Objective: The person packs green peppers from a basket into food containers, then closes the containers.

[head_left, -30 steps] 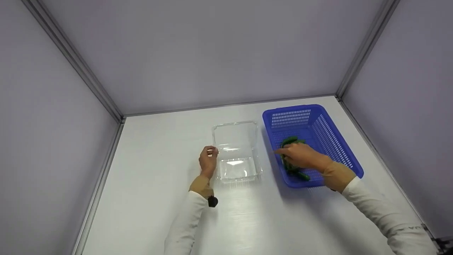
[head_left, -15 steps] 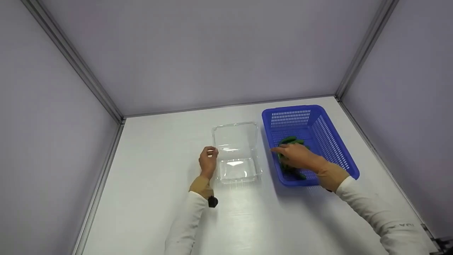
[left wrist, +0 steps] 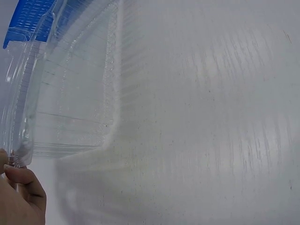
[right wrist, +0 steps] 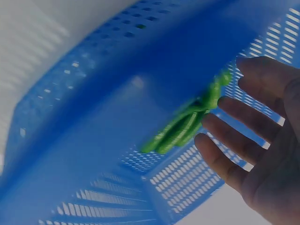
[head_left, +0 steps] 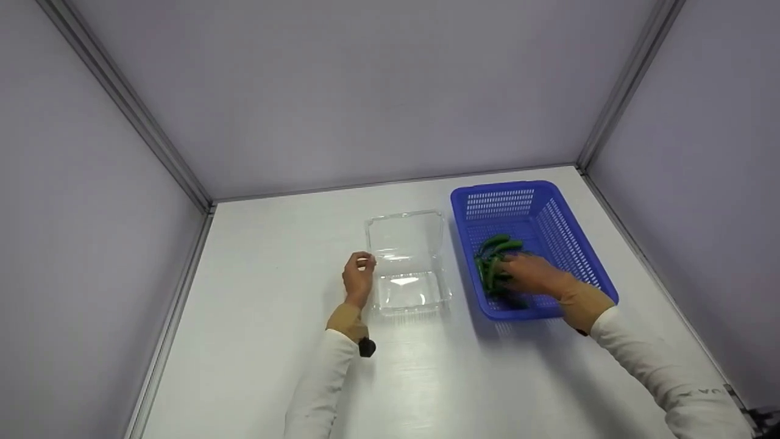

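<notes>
In the head view my left hand point(head_left: 358, 277) pinches the left edge of a clear plastic clamshell box point(head_left: 407, 305), whose lid stands open. The left wrist view shows thumb and finger on the rim of that box point(left wrist: 70, 108). To the right, my right hand point(head_left: 529, 273) reaches into a blue slotted basket point(head_left: 570, 225), beside a small pile of green chili peppers point(head_left: 496, 246). In the right wrist view the fingers of my right hand point(right wrist: 262, 126) are extended and spread by the green chili peppers point(right wrist: 180, 129), with nothing held in them.
Both containers stand on a white table point(head_left: 274, 274), the basket close to the box's right side. Grey panels point(head_left: 390, 91) enclose the table at the back and sides. A dark object point(head_left: 765, 421) shows at the lower right corner.
The basket has shifted slightly left. My right hand first moved left, then back to the right, uncovering more of the peppers. My left hand has stayed at the box.
</notes>
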A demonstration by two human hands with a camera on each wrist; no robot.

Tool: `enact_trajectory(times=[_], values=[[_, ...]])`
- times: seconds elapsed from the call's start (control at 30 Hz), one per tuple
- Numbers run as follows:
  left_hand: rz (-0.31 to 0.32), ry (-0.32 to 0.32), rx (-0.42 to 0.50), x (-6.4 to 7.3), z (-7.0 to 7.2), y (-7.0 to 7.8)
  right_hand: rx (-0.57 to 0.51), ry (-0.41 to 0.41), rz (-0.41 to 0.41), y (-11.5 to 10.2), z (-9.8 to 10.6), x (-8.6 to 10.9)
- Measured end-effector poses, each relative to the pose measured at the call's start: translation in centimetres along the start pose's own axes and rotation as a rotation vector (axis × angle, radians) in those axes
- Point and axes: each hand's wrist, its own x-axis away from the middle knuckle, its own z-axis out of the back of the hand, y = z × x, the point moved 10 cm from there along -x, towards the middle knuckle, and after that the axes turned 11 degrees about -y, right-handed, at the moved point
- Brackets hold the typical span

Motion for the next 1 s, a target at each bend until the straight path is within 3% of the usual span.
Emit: enact_trajectory(times=[0.33, 0.67, 1.0], values=[[-0.023, 0.009, -0.004, 0.1, 0.1, 0.2, 0.04, 0.022, -0.035, 1.6, -1.9, 1.1], [-0.02, 0.001, 0.009, 0.3, -0.1, 0.3, 0.006, -0.029, -0.091, 2.7, -3.4, 1.4], [-0.023, 0.01, 0.005, 0.2, 0.0, 0.3, -0.03, -0.037, -0.061, 2.4, -2.9, 1.3]])
